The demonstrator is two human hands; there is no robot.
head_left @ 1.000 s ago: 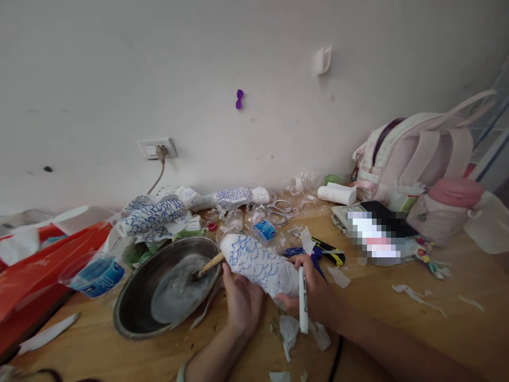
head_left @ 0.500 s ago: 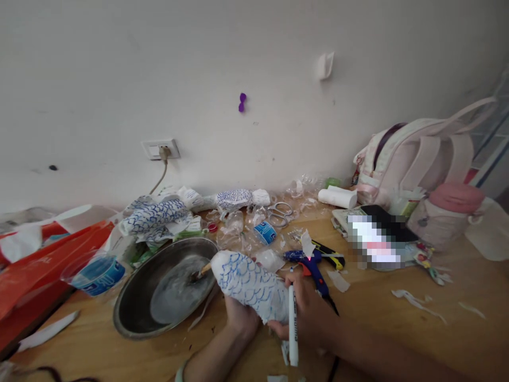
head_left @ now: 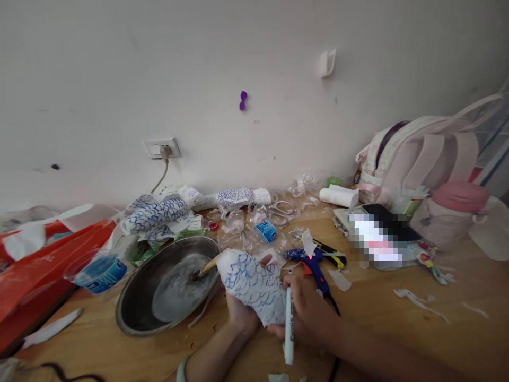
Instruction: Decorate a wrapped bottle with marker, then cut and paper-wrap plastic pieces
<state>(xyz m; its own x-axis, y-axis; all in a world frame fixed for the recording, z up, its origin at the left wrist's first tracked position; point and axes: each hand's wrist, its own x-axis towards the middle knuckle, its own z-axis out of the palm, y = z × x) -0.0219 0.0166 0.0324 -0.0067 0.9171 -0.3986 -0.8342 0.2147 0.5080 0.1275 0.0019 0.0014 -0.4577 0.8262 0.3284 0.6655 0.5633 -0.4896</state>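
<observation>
A white paper-covered fish shape point(head_left: 254, 289) with blue scale lines drawn over it rests in my left hand point(head_left: 243, 314), whose fingers wrap underneath and show at its far edge. My right hand point(head_left: 304, 307) is closed around a white marker point(head_left: 289, 329) and also touches the right end of the fish shape. The marker points up, its tip above my fingers. Just left of the fish shape stands a metal basin point(head_left: 129, 313) with cloudy liquid and a wooden-handled brush point(head_left: 209, 265) leaning in it.
Behind lie two more scale-patterned paper fish point(head_left: 159, 215), scissors point(head_left: 281, 212) and clear plastic scraps. A blue glue gun point(head_left: 318, 270) and a yellow-black cutter point(head_left: 336, 257) lie to the right. Farther right are a pink backpack point(head_left: 409, 159) and a pink-lidded bottle point(head_left: 457, 196). An orange bag point(head_left: 79, 249) sits left.
The fish shape has turned in my left hand, and fingers now show more along its far edge. My right hand with the marker has shifted slightly left. The camera view moved a little.
</observation>
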